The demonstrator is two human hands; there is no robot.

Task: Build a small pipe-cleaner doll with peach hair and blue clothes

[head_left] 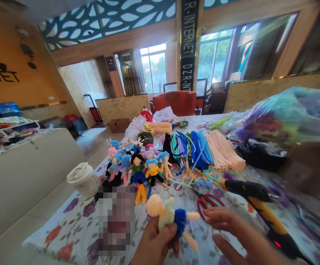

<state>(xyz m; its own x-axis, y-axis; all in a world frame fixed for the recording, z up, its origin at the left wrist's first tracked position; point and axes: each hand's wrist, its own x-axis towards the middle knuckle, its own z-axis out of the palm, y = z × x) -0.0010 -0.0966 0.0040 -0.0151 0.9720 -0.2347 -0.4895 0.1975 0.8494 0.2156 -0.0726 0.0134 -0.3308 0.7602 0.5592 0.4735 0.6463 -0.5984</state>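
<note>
My left hand [156, 243] is closed round the waist of a small fuzzy doll [180, 220]. The doll lies sideways, its bare peach head to the left and its legs to the right; it has a pale green top and a blue skirt. Just right of its legs, my right hand [235, 235] hovers with fingers apart and nothing in them. Red-handled scissors [199, 207] lie just beyond the right fingertips. A black and yellow glue gun [259, 200] with a red light rests to the right. Several finished-looking dolls [138, 169] are heaped beyond the left hand.
Bundles of blue fuzzy stems [200, 149] and peach stems [224, 149] lie across the flowered tablecloth [74, 224]. A white lidded cup [83, 180] stands at the left edge. Large plastic bags [295, 114] fill the far right. An orange chair [173, 103] stands behind the table.
</note>
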